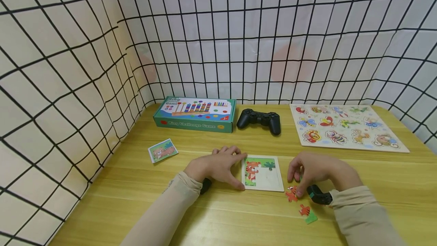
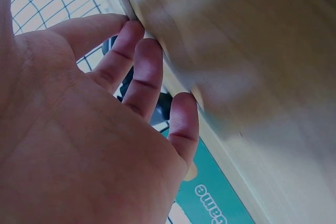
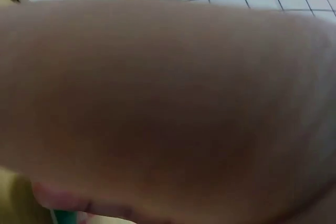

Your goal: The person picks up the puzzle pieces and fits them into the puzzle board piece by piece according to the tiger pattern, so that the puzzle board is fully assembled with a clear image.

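Tiger puzzle pieces lie by the right hand, its grip I can't tell; left hand, palm showing only in its wrist view, spreads wide at the puzzle tray's left edge; table runs behind, to the gamepad.

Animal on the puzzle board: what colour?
Mostly orange-red on the puzzle board, clearest in the head view.

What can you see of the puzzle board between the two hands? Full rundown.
The puzzle board is squarish and pale, with a thin light border; it could be wood or card. Fitted pieces fill its left side and upper right, showing part of an orange animal and green leaves; its lower right is bare. It lies flat on the wood-look table. The left hand touches its left edge near both corners; the right hand is apart, to its right.
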The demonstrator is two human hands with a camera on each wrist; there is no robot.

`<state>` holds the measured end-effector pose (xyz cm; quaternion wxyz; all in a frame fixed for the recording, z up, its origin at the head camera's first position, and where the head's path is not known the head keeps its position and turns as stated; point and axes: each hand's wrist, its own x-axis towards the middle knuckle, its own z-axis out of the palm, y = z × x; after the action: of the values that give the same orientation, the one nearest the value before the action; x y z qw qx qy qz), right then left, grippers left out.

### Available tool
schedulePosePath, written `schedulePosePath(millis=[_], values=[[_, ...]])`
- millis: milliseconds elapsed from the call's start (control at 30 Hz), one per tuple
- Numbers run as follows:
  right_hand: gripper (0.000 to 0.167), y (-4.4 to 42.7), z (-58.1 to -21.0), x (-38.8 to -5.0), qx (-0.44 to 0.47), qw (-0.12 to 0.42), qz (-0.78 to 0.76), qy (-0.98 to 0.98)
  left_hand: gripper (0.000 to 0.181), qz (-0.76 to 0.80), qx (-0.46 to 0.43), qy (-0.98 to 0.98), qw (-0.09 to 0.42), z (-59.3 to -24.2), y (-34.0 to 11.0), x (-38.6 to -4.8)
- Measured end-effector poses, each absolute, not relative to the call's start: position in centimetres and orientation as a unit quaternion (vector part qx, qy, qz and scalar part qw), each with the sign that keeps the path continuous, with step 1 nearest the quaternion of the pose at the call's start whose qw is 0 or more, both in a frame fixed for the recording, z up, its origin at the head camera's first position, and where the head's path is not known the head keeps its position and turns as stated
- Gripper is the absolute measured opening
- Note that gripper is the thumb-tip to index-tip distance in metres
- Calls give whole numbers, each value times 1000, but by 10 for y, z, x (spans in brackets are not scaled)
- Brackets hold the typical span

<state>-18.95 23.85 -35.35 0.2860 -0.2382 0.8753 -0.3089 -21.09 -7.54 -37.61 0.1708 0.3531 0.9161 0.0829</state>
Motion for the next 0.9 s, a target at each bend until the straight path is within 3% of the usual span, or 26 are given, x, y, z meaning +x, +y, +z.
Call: schedulePosePath(millis=[600,900], values=[[20,230,-355,-187,-212,285,-288,889,100,84,351,916,174,-375,-75,-210],[32,235,-355,-190,-197,269,-295,896,100,88,351,916,174,-374,-74,-210]])
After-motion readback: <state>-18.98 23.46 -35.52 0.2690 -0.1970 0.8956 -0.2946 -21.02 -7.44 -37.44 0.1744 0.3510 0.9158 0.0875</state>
